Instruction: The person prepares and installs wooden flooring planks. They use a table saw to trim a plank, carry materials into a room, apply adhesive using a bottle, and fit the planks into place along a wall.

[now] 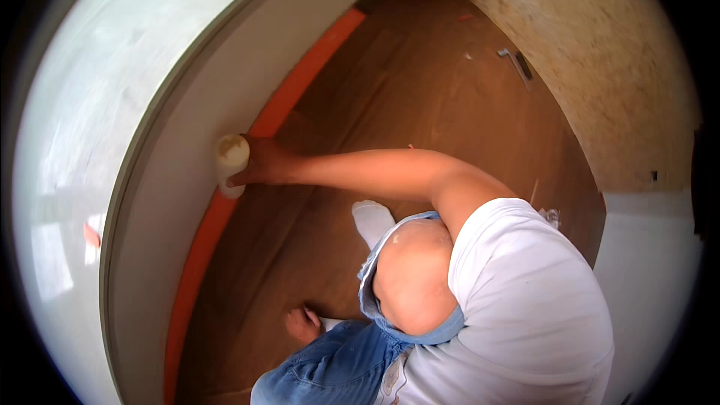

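Observation:
My right hand [264,162] reaches across to the left and is wrapped round a white cylindrical container [232,162] with a round cream end marked with a brownish patch. The container is against or very close to the pale low wall [191,116], just above the orange strip [296,79] along its foot. My fingers cover part of its side, and its contents cannot be made out. Lower down, beside my jeans-covered leg, my left hand [304,324] is low near the brown floor with its fingers curled. Whatever it may hold is hidden.
A glossy white surface [75,120] curves along the left above the wall. On the brown floor [405,67] lies a metal tool with a dark handle [517,66]. A mottled beige panel [585,67] rises at right. Crumpled clear plastic [552,217] lies behind my shoulder.

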Motion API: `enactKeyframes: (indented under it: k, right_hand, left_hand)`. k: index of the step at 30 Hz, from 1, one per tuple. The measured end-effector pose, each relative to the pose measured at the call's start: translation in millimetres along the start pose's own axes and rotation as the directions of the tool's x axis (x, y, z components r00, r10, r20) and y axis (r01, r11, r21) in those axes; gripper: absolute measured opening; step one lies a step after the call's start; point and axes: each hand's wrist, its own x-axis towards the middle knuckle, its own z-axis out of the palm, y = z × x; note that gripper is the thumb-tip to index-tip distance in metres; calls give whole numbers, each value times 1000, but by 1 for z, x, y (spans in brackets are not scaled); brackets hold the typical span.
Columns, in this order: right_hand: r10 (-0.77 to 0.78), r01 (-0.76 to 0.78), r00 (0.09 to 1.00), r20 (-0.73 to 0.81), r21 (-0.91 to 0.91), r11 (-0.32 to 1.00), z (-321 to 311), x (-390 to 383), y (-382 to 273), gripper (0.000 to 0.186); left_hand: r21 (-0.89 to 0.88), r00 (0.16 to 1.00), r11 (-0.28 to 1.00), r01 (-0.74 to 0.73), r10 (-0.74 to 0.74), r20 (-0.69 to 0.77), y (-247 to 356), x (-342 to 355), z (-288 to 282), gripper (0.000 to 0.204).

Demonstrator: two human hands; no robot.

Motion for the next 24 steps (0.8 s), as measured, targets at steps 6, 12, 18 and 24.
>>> enactKeyframes:
  k: [6,12,18,24]
  right_hand:
    - [435,-200,886,-160,713,671,-117,-45,-21,55]
    - [668,170,458,-587,795,582,-203,-104,124,73]
    - [772,414,-154,-617,669,618,-284,-310,170,71]
    - [773,590,-265,-577,537,603,-224,-447,239,74]
  left_hand:
    - [20,881,926,-377,352,314,27,22,-32,13]
    - [-456,532,618,-640,785,318,0,140,43,30]
    - [-625,247,505,-596,855,456,32,192,38,33]
    - [-647,160,416,-639,895,417,10,171,81,34]
